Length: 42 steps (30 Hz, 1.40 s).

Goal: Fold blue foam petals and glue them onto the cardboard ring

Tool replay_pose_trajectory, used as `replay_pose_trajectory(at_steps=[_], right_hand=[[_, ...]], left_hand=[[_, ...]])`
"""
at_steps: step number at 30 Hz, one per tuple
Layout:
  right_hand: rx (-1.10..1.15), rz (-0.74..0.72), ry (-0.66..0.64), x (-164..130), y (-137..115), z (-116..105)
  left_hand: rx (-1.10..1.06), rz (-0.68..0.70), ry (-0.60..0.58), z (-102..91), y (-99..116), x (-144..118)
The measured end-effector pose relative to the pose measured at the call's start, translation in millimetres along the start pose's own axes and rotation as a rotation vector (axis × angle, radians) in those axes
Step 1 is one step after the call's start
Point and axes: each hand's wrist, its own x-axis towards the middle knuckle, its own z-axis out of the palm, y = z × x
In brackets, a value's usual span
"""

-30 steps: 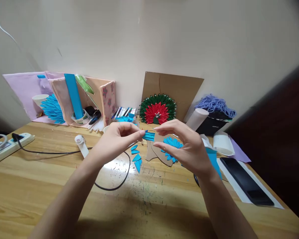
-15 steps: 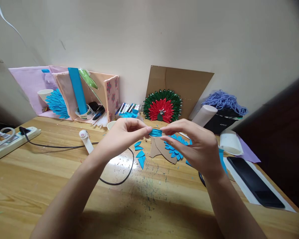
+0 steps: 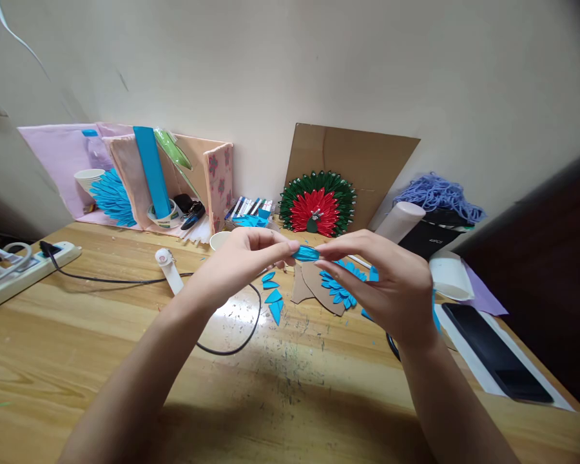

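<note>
Both hands were raised above the wooden table (image 3: 101, 361), meeting over its middle with a small blue paper piece (image 3: 305, 253) pinched between them. The left hand (image 3: 244, 261) had its thumb and forefinger closed on the left end of the piece, the other fingers curled loosely underneath. The right hand (image 3: 384, 283) gripped the right end between thumb and fingertips, its remaining fingers bent and spread a little toward the palm. The piece looked folded or pleated into a narrow strip and was held level, clear of the table. Directly below and beyond it lay a brown cardboard cutout (image 3: 319, 290) partly covered by a fan of blue paper petals (image 3: 341, 290), and just to the left of that a few loose blue petals (image 3: 272, 298) lay on the wood. A black cable (image 3: 125, 280) ran from a white power strip (image 3: 24, 270) at the left edge across the table and looped under the left forearm, passing a small white handheld fan (image 3: 167, 270). Against the wall stood a finished red and green paper peacock (image 3: 318, 209) in front of a sheet of brown cardboard (image 3: 367, 167), with a row of markers (image 3: 249, 209) to its left and a blue strip (image 3: 151, 171) standing in a tape roll further left. On the right were a tangle of purple yarn (image 3: 437, 193) on a black box and a dark phone (image 3: 495, 351) lying on white paper
</note>
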Motion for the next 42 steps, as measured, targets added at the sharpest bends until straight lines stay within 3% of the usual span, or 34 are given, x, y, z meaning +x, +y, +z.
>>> replay_pose_trajectory(at_steps=[11, 29, 42], right_hand=[[-0.079, -0.091, 0.049, -1.4, -2.0, 0.9], [-0.014, -0.004, 0.029, -0.4, -2.9, 1.5], [-0.06, -0.038, 0.068, -1.5, -3.6, 5.6]], left_hand=[[0.007, 0.017, -0.028, 0.0, 0.2, -0.1], [-0.029, 0.056, -0.029, -0.8, 1.1, -2.4], [0.036, 0.117, 0.064, 5.1, 3.2, -5.6]])
